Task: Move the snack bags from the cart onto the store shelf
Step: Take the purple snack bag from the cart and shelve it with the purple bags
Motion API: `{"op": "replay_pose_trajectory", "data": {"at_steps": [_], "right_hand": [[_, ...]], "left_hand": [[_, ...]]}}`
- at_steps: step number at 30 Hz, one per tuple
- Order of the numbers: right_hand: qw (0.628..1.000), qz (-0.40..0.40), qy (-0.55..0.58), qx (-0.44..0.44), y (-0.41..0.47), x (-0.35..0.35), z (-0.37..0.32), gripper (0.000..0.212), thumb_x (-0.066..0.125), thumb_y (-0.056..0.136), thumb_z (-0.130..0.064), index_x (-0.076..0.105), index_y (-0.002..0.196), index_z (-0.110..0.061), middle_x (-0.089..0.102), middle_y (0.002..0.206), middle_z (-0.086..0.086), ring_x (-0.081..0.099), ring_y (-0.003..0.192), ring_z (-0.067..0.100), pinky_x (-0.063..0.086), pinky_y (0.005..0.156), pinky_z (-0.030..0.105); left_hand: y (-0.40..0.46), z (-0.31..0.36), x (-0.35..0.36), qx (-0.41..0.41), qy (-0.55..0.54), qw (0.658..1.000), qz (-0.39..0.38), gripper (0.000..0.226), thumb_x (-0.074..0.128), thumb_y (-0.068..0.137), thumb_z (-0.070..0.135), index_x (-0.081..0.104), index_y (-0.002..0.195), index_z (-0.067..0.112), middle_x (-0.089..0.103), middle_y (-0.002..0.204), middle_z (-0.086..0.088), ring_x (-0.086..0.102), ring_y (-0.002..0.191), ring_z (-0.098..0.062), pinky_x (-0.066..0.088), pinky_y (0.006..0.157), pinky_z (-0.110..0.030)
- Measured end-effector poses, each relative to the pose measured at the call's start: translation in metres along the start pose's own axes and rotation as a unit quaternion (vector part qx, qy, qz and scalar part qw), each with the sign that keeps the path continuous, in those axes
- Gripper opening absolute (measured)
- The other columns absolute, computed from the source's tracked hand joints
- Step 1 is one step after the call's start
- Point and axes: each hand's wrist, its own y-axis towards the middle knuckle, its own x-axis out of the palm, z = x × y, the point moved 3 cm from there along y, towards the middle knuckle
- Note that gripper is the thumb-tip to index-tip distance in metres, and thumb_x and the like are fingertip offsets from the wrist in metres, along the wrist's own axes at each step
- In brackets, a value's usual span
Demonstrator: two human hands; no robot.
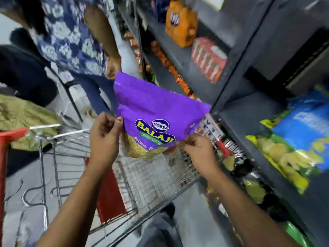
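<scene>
I hold a purple snack bag (154,107) upright above the wire cart (146,177). My left hand (104,139) pinches the bag's left edge. At the bag's lower right corner my right hand (197,150) grips it. The grey store shelf (236,125) runs along the right side, just right of the bag. The bag's lower part shows a yellow snack picture and is partly hidden behind my hands.
Another person in a blue patterned top (71,38) stands close behind the cart. Shelves hold an orange bag (181,25), a red pack (208,59) and a blue-and-yellow chip bag (293,143). The cart's red handle (12,134) is at left, with a green sack (23,116) behind it.
</scene>
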Motion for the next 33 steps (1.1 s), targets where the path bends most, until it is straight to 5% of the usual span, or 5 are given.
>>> {"op": "replay_pose_trajectory", "data": {"at_steps": [3, 8, 16, 25, 33], "right_hand": [[0.996, 0.044, -0.007, -0.08, -0.034, -0.043, -0.077, 0.017, 0.058, 0.075, 0.022, 0.064, 0.088, 0.014, 0.066, 0.049, -0.02, 0.056, 0.049, -0.013, 0.043, 0.052, 0.004], [0.96, 0.127, -0.018, -0.25, -0.11, -0.108, -0.209, 0.013, 0.07, 0.055, -0.013, 0.069, 0.06, -0.025, 0.068, 0.055, -0.021, 0.058, 0.055, -0.011, 0.044, 0.058, 0.002], [0.847, 0.31, -0.092, -0.422, -0.233, -0.208, -0.337, 0.036, 0.061, 0.081, 0.007, 0.066, 0.064, -0.024, 0.066, 0.055, -0.02, 0.055, 0.055, -0.008, 0.043, 0.059, 0.004], [0.745, 0.506, -0.114, -0.421, -0.333, -0.31, -0.364, 0.017, 0.067, 0.082, -0.002, 0.068, 0.071, -0.015, 0.067, 0.06, -0.012, 0.057, 0.066, 0.006, 0.048, 0.065, 0.015], [0.731, 0.582, -0.152, -0.322, -0.324, -0.373, -0.365, 0.014, 0.068, 0.082, -0.008, 0.07, 0.071, -0.017, 0.067, 0.068, -0.002, 0.056, 0.056, -0.004, 0.048, 0.065, 0.019]], "left_hand": [[0.001, 0.067, 0.043, 0.036, -0.068, 0.995, -0.059, 0.023, 0.06, 0.087, 0.014, 0.054, 0.068, 0.026, 0.052, 0.061, 0.009, 0.042, 0.058, -0.003, 0.036, 0.058, -0.019], [-0.005, 0.178, 0.111, 0.076, -0.189, 0.966, -0.162, 0.014, 0.066, 0.076, 0.029, 0.058, 0.065, 0.025, 0.053, 0.055, 0.01, 0.04, 0.055, -0.008, 0.031, 0.057, -0.026], [-0.048, 0.325, 0.241, 0.078, -0.374, 0.847, -0.371, 0.029, 0.047, 0.09, -0.001, 0.047, 0.071, 0.021, 0.061, 0.059, 0.012, 0.054, 0.049, 0.0, 0.044, 0.046, -0.014], [-0.139, 0.388, 0.374, -0.023, -0.397, 0.752, -0.525, 0.031, 0.048, 0.092, 0.003, 0.046, 0.067, 0.021, 0.057, 0.075, 0.002, 0.054, 0.054, -0.004, 0.044, 0.055, -0.022], [-0.157, 0.39, 0.458, -0.081, -0.37, 0.762, -0.526, 0.027, 0.046, 0.093, -0.001, 0.048, 0.071, 0.015, 0.067, 0.057, 0.009, 0.059, 0.052, -0.004, 0.049, 0.051, -0.018]]}}
